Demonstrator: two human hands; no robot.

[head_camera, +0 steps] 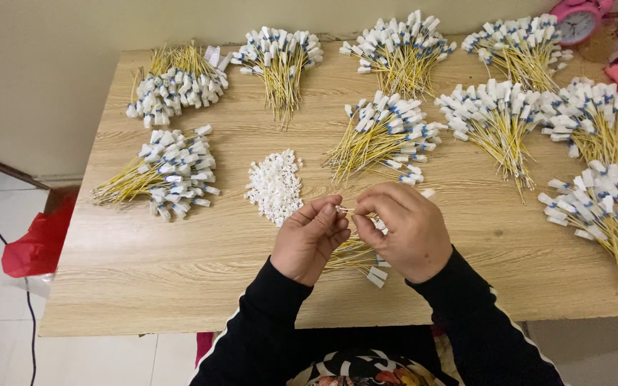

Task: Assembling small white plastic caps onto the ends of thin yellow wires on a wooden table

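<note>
Pinching a thin yellow wire (345,209) between our left hand (309,239) and right hand (405,232), fingers closed on it | white cap pile (275,187) beside, within reach | desk (144,286) front edge.

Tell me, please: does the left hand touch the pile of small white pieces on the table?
Apart. The head view shows bare wood between the left hand and the pile of small white pieces.

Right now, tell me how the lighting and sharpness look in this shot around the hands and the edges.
Head view: soft, even light, with no glare on the wooden table; only faint shadows beneath the left hand and right hand. The hands and white pile are fairly sharp; the tiny part pinched between the fingertips is too small to resolve. The pink clock is cut off at the frame's top.
</note>
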